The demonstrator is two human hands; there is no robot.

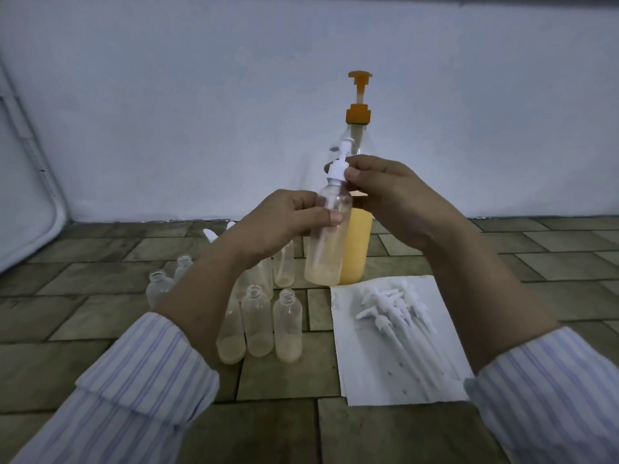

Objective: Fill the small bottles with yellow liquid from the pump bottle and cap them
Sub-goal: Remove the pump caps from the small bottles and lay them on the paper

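At the far left of the brick-patterned tabletop (100, 356) stand open, uncapped small bottles (257, 321), clear plastic, several with a thin layer of pale yellow liquid at the bottom; they sit upright in a loose cluster, partly hidden by the striped sleeve (140, 396). Above them the left hand (281, 222) has its fingers (330, 216) curled round the upper body of the held bottle (326, 242), which is lifted clear of the tabletop. That bottle is clear, with a shallow band of yellowish liquid at its base, and its long axis runs nearly upright, neck tilted slightly to the right and away. The right hand (392, 199) pinches the white pump cap (336, 170) seated on its neck, nozzle stem pointing up. Just behind stands the big pump bottle (356, 249), upright, orange pump head on top, yellow liquid low in it. To the right, a white paper sheet (375, 380) carries a heap of white pump caps (398, 313) lying flat.
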